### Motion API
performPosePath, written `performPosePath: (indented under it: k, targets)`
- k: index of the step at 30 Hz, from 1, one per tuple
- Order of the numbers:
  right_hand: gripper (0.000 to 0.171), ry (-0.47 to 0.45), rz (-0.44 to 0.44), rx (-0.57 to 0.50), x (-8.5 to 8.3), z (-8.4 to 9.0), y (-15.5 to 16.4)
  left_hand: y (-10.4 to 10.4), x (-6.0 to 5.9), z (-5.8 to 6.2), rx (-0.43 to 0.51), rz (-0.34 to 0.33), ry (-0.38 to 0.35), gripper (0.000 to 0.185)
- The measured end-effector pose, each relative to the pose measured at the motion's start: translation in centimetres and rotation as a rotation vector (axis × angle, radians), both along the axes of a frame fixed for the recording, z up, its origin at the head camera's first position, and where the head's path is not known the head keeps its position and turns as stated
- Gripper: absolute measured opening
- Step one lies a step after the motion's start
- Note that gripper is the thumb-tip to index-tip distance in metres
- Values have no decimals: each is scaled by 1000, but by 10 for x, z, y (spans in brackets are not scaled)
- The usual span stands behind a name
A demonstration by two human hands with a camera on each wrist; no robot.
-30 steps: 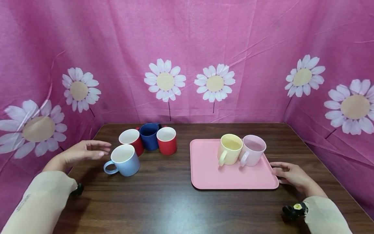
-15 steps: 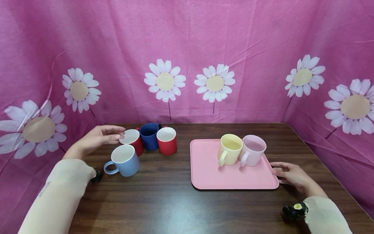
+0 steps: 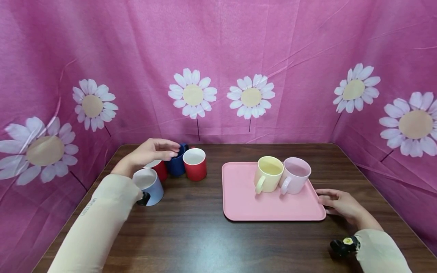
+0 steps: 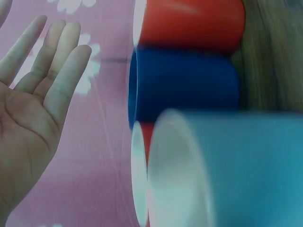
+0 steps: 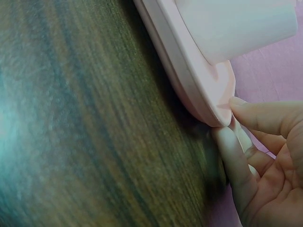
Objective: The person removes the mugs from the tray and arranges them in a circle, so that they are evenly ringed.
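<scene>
While the right hand (image 3: 344, 206) pinches the rim of the pink tray (image 3: 246, 197) near the tray's 3 o'clock, thumb and fingers curved and tips brought in against the edge, the left hand (image 3: 149, 151) hovers above the navy mug (image 3: 176, 167), fingers nearly straight, thumb spread apart from them, grasping nothing. Seen from the middle of the dark wooden table (image 3: 205, 239), the tray lies at 3 o'clock and the navy mug stands upright at about 10. Just beside that mug are a red mug (image 3: 195, 170) at its 3 o'clock and a second red mug (image 3: 162, 171) at its 8; a light blue mug (image 3: 156, 191), partly behind the left sleeve (image 3: 109, 216), stands farther out at its 7. On the tray, a yellow mug (image 3: 271, 181) stands near 12 and a lilac mug (image 3: 297, 182) near 2, handles toward 7.
</scene>
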State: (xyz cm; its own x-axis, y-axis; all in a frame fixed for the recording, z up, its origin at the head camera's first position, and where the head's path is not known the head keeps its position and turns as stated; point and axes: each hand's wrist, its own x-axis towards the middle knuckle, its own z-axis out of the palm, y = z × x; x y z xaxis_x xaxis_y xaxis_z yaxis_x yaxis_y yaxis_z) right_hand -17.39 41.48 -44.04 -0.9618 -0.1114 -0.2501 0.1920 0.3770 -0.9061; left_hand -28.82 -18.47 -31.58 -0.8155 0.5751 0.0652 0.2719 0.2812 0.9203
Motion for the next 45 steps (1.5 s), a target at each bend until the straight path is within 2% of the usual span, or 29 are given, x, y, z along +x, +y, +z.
performPosePath:
  k: [7,13,16,21,26,30,38,45]
  targets:
    - [59,10,-2,-2,1,1,-1,42,-2,0,-9,-71,1,40]
    - [59,15,-3,15,0,0,0,74,-4,-7,-31,-103,-17,37]
    - [59,14,-6,22,0,0,-1,91,-3,-13,-34,-131,-27,36]
    - [59,19,0,9,0,1,0,118,-2,-27,-40,-161,6,35]
    - [60,13,-5,1,1,2,0,145,0,-41,-27,-193,-20,35]
    - [58,11,-4,5,1,1,0,164,4,-51,-42,-181,-23,35]
    - [56,17,12,1,0,0,0,196,13,-69,-67,-118,-53,34]
    - [58,16,0,-12,0,2,0,220,18,-81,-79,-42,-13,27]
